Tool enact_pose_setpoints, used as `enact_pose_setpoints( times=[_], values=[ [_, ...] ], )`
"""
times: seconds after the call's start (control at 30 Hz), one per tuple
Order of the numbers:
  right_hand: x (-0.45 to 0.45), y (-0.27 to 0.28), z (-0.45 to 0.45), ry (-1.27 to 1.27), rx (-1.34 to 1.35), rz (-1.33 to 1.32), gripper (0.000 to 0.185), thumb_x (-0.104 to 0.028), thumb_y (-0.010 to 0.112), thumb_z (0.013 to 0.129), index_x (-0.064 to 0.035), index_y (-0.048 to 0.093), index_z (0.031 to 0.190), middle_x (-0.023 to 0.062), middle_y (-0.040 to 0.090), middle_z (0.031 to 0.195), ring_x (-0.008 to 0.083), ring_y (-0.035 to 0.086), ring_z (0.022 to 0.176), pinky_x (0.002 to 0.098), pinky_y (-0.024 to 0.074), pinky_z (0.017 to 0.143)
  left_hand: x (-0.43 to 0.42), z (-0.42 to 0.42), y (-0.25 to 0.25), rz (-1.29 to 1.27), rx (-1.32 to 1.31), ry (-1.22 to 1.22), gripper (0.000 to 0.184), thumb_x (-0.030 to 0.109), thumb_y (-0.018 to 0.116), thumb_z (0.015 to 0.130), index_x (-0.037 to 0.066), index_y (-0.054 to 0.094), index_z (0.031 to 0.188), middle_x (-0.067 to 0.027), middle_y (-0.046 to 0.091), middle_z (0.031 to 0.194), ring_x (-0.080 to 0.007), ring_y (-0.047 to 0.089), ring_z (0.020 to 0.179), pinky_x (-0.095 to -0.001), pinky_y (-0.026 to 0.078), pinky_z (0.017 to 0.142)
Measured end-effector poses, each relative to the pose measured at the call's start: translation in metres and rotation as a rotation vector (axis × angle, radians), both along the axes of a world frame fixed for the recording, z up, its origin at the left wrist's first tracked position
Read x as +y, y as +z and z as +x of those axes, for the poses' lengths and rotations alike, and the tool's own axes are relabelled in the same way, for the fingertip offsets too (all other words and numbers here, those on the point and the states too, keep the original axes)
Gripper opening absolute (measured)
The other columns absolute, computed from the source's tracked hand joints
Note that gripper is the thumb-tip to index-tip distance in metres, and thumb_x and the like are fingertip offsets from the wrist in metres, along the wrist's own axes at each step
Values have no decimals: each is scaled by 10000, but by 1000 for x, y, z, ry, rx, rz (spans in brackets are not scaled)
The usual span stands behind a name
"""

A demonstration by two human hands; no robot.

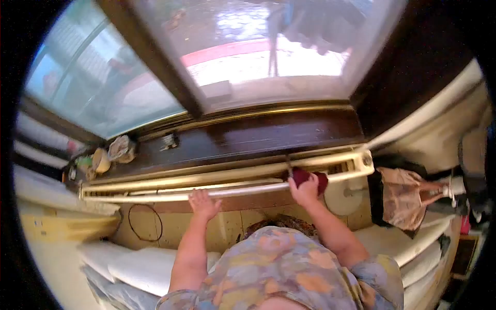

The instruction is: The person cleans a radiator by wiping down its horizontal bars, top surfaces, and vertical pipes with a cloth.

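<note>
A long cream radiator (243,190) runs across below the dark window sill. My right hand (305,191) is closed on a dark red cloth (321,182) at the right part of the radiator's top. Part of the cloth dips toward the gap between the radiator's rails; its lower end is hidden. A thin dark strip (289,164) rises beside the cloth. My left hand (205,205) lies on the front rail, left of the middle, fingers stretched out and holding nothing.
On the dark sill (232,135) sit a small metal piece (168,141) and, at its left end, a crumpled bag (122,149). A thin black loop (145,222) is below the radiator. A peach-coloured bag (403,194) is at right. White cushions (139,266) flank me.
</note>
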State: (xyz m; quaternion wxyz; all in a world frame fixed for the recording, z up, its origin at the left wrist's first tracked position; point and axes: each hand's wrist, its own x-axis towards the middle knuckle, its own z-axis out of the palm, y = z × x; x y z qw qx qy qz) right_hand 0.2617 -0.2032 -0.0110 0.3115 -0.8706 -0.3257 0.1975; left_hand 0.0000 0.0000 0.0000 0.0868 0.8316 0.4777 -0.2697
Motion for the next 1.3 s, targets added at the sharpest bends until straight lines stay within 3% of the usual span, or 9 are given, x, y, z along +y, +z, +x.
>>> enact_pose_setpoints(
  times=[0.07, 0.2, 0.4, 0.53, 0.83, 0.9, 1.0, 1.1, 1.3],
  values=[
    [5, -25, -16, 118, -341, -161, 523, -442, 460, 791, 39, 555, 973, 183, 581, 944, 336, 451, 1013, 392, 242, 962, 20, -16, 6, -66, 99, 24, 818, 557, 410, 777, 17, 164, 1338, -169, 130, 1402, -304, 19, 1309, -460, -33, 1039],
    [-60, -12, 58, 142, -404, -315, 542, -455, 456, 784, 25, 544, 1020, 203, 511, 1081, 352, 365, 1101, 385, 233, 987, -1, 10, -9, -26, -9, 13, 748, 503, 488, 760, 56, 246, 1308, -179, 198, 1374, -305, 113, 1294, -443, 54, 1044],
    [-126, -8, 143, 69, -240, -293, 664, -533, 345, 823, 61, 584, 997, 148, 421, 1241, 303, 241, 1220, 371, 53, 1051, 2, 12, -12, 2, 23, -20, 741, 479, 521, 751, 28, 266, 1281, -177, 253, 1340, -308, 162, 1277, -457, 125, 1031],
    [-96, -11, 97, -403, -317, -131, 600, -486, 418, 812, 66, 571, 991, 190, 377, 1245, 337, 152, 1245, 415, 34, 1050, -7, 35, 2, -13, -2, 27, 698, 374, 591, 727, 81, 286, 1284, -172, 309, 1296, -306, 216, 1250, -487, 140, 1014],
    [-84, -8, 83, 220, -51, -108, 610, -490, 468, 784, 68, 548, 1020, 238, 434, 1184, 378, 391, 1110, 393, 200, 1017, -37, 96, -14, -84, 26, -264, 719, 421, 595, 695, 106, 296, 1268, -204, 373, 1214, -335, 357, 1152, -528, 184, 975],
    [-102, -10, 94, -306, 506, 201, 643, -503, 469, 787, 69, 510, 1078, 228, 457, 1176, 349, 444, 1085, 381, 272, 978, -32, 88, -17, -141, -52, -278, 713, 440, 589, 692, 137, 298, 1268, -210, 380, 1196, -345, 358, 1143, -534, 179, 973],
    [-128, 21, 109, -610, 680, 590, 656, -495, 486, 790, 46, 439, 1158, 161, 496, 1144, 280, 455, 1062, 352, 332, 916, -30, 85, -21, -147, -47, -266, 707, 448, 591, 690, 156, 302, 1266, -211, 385, 1187, -347, 358, 1141, -536, 174, 973],
    [-132, 69, 113, -652, 607, 825, 559, -417, 499, 807, 18, 438, 1154, 94, 518, 1095, 227, 476, 997, 322, 349, 888, -30, 86, -19, -160, -35, -289, 701, 451, 592, 691, 162, 310, 1263, -206, 387, 1187, -344, 363, 1139, -537, 184, 970],
    [-79, 7, 124, -591, -22, 650, 393, -263, 496, 808, 1, 498, 1098, 165, 508, 1126, 316, 460, 1036, 375, 326, 918, -31, 94, -11, -183, -2, -320, 678, 441, 600, 692, 176, 325, 1253, -189, 389, 1195, -338, 375, 1133, -545, 223, 952]
  ],
)
